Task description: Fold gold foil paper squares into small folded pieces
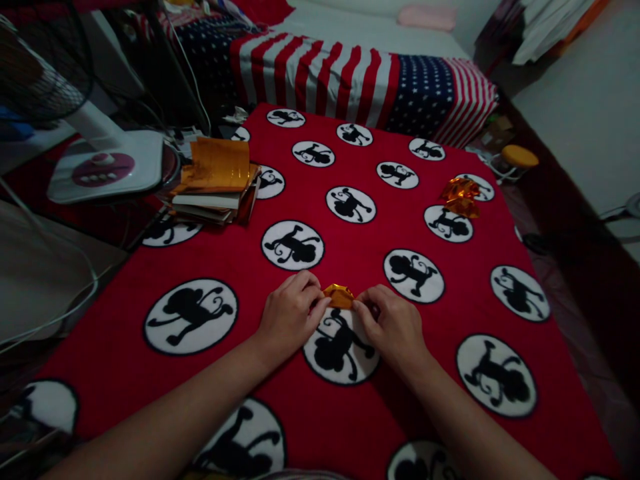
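Our left fingers (320, 309) and right fingers (363, 313) pinch closed on the small, folded orange foil (340, 297), its long axis between them.

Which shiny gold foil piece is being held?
The small gold foil piece pinched between the left hand and right hand; no hand touches the crinkled gold foil farther right or the gold-topped paper stack farther left.

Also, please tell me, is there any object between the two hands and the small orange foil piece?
Nothing visible stands in the way. The left hand has its grip on the left end of the foil piece, the right hand on the right end. The red cloth lies beneath.
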Demonstrator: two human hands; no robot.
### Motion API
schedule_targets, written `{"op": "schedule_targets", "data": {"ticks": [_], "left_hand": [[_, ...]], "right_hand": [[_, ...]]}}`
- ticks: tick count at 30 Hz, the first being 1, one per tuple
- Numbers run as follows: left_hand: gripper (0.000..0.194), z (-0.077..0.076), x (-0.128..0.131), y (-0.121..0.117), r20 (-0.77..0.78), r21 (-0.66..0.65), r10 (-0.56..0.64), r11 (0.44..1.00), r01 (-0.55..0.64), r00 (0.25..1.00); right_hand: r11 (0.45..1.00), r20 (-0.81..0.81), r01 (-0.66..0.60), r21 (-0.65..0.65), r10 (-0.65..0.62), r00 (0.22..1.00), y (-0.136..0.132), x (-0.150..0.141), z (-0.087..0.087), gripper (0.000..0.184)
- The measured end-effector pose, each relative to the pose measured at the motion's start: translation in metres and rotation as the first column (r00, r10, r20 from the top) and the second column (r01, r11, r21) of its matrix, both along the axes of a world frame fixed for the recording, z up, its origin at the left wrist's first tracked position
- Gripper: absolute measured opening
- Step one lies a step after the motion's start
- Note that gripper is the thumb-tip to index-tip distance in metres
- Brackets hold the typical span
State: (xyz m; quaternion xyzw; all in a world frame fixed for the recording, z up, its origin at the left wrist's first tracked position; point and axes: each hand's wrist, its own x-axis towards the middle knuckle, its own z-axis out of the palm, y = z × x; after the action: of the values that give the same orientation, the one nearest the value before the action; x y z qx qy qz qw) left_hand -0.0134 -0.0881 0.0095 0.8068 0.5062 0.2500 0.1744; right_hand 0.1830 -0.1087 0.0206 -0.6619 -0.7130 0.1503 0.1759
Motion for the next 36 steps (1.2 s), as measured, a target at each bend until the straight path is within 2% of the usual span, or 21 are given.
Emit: {"op": "schedule_targets", "data": {"ticks": [7, 12, 24, 30, 36], "left_hand": [[0.017, 0.008, 0.001, 0.007, -0.073, -0.101, 0.047, 0.993, -0.054, 0.996], [0.019, 0.016, 0.003, 0.015, -0.093, -0.178, 0.065, 0.981, -0.081, 0.994], [0.016, 0.015, -0.011, 0.027, -0.008, -0.308, -0.033, 0.951, 0.029, 0.999], [0.020, 0.012, -0.009, 0.025, -0.048, -0.251, -0.007, 0.968, -0.005, 0.999], [0.019, 0.009, -0.006, 0.021, -0.065, -0.192, 0.011, 0.981, -0.024, 0.998]], "right_hand": [[0.998, 0.095, 0.040, -0.052, -0.035, 0.995, 0.001, -0.007, 0.007, 0.015], [0.998, 0.121, 0.052, -0.041, -0.046, 0.992, 0.001, -0.010, 0.007, 0.015], [0.995, 0.139, 0.096, 0.037, -0.101, 0.985, -0.003, -0.016, -0.002, 0.016], [0.992, 0.144, 0.110, 0.068, -0.119, 0.982, -0.004, -0.019, -0.003, 0.016], [0.989, 0.137, 0.103, 0.102, -0.117, 0.984, -0.005, -0.018, -0.006, 0.025]]}}
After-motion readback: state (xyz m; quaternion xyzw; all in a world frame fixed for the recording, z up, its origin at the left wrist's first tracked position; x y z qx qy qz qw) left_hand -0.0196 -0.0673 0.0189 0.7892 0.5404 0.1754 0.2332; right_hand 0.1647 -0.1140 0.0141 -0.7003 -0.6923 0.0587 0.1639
